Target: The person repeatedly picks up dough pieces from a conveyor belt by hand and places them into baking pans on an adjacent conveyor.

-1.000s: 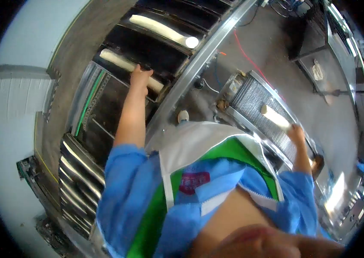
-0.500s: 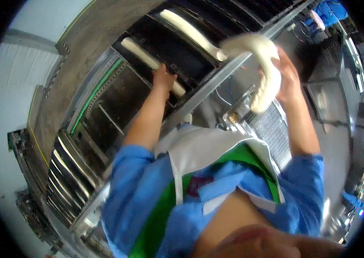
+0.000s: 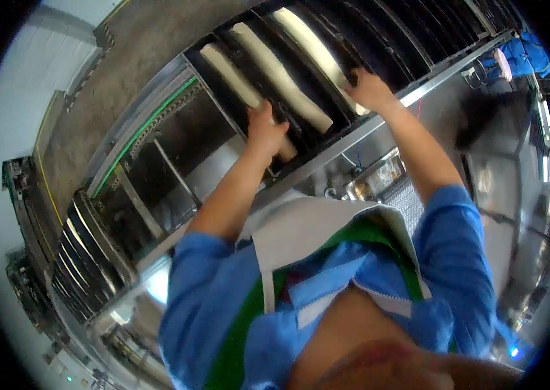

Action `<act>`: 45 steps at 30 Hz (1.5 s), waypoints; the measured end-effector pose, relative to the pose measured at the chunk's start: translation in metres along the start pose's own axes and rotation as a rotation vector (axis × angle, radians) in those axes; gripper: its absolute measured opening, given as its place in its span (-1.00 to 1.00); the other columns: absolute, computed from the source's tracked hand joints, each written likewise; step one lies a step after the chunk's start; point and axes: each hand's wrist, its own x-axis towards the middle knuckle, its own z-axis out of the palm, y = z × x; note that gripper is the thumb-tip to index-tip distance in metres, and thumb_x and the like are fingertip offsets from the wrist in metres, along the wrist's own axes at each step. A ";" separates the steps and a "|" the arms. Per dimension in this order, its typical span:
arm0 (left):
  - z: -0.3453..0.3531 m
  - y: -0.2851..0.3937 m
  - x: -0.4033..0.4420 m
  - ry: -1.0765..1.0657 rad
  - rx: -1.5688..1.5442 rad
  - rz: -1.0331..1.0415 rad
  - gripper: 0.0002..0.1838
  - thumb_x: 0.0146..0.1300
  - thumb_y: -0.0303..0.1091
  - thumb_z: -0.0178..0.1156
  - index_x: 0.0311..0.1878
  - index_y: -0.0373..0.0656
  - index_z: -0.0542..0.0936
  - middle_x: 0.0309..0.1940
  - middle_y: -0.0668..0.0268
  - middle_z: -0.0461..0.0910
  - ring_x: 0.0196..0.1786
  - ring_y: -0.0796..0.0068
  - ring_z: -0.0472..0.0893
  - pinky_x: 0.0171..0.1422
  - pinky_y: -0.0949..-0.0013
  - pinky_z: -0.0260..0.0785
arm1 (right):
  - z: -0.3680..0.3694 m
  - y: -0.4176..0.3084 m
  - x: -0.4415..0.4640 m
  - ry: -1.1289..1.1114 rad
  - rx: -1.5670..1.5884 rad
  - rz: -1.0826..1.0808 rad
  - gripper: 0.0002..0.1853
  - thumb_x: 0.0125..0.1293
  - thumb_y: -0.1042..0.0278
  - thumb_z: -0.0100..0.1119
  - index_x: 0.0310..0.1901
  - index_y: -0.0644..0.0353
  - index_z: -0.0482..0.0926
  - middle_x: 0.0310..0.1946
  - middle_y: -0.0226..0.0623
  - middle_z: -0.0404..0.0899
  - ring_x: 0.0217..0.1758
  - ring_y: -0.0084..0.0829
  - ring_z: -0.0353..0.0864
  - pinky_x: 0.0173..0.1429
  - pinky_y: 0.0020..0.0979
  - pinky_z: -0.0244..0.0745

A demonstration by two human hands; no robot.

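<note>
Three long, pale cream, soft-looking strips lie side by side in black, narrow troughs [image 3: 379, 49]. The left strip [image 3: 228, 71] runs under the person's bare left hand [image 3: 266, 132], which lies across its near part with the thumb stuck out to one side. Whether those fingers squeeze it, one cannot tell. The bare right hand [image 3: 370, 91] is over the near end of the right strip [image 3: 311, 47], its fingers a bit bent. Whether they pinch it or just touch it does not show. Most of that strip stretches away past the fingertips, slanting up and left, nearest the right hand. The middle strip [image 3: 281, 75] lies the same way between the hands, touched by neither.
</note>
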 end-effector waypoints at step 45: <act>0.001 0.012 -0.004 -0.107 -0.322 -0.249 -0.21 0.13 -0.44 0.15 0.37 -0.11 -0.06 0.35 0.08 -0.03 0.36 0.18 0.03 0.32 0.12 -0.04 | 0.205 0.332 -0.408 0.197 -0.107 0.823 -0.61 0.02 0.36 0.07 -0.04 0.15 0.39 -0.02 -0.13 0.43 0.08 -0.12 0.39 0.06 -0.15 0.34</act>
